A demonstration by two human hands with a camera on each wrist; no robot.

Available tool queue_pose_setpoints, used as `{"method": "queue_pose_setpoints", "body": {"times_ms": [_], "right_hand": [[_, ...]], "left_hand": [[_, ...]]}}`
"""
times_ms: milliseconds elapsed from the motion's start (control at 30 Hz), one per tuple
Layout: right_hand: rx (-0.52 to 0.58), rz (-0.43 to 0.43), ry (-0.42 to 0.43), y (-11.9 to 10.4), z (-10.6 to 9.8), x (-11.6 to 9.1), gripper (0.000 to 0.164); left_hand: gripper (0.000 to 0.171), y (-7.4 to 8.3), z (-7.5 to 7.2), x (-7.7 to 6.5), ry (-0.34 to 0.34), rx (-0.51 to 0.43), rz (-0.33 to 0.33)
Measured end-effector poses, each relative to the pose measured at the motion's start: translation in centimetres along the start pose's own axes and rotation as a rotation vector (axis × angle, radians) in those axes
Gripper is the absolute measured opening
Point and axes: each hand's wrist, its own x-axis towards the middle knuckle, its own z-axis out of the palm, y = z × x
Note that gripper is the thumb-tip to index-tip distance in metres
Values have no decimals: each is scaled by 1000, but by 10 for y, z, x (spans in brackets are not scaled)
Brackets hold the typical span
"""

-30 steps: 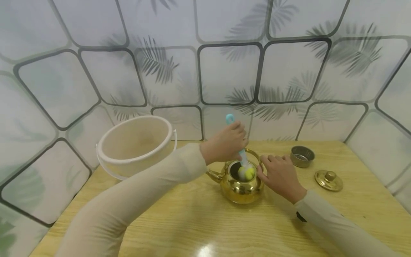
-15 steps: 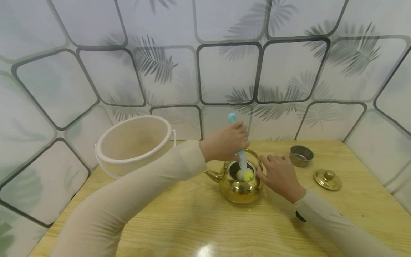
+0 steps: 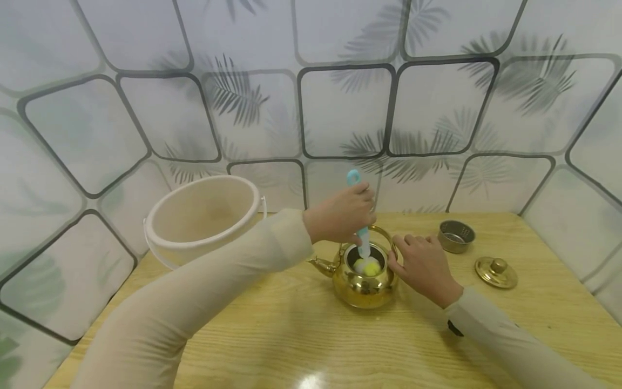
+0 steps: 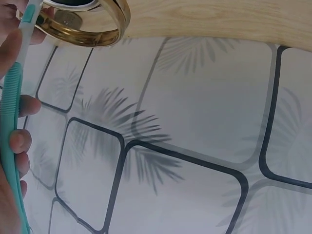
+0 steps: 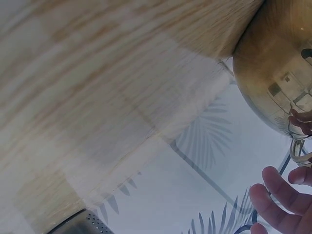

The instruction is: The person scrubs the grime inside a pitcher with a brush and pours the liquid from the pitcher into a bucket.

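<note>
In the head view my left hand [image 3: 344, 215] grips an upright sponge brush [image 3: 364, 246] with a turquoise handle; its yellow and white head is inside the open mouth of a shiny gold kettle [image 3: 363, 294]. The left wrist view shows my fingers [image 4: 19, 141] wrapped along the brush's ribbed grip. At the kettle's right side, my right hand [image 3: 425, 267] holds the lower part of its raised arched handle [image 3: 381, 231] between thumb and fingers. That contact is partly out of frame in the right wrist view, where the kettle's belly [image 5: 273, 73] shows.
A large cream bucket [image 3: 209, 243] with a white bail stands at the left on the wooden table [image 3: 291, 335]. Right of the kettle are a perforated metal strainer [image 3: 457, 237] and the gold lid [image 3: 497, 272]. Patterned wall covering [image 3: 347, 113] rises behind the table.
The brush head has shifted left and lower inside the kettle, and the handle's top has tilted slightly right. My right hand and the kettle have stayed nearly still.
</note>
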Motion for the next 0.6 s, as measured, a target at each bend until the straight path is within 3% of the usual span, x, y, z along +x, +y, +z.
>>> {"method": "queue_pose_setpoints", "body": {"times_ms": [333, 600], "right_hand": [[-3, -11, 21, 0, 0, 1, 31], [2, -10, 13, 1, 0, 0, 28]], "left_hand": [[57, 0, -4, 1, -51, 15, -33], [60, -3, -6, 3, -86, 101, -43]]}}
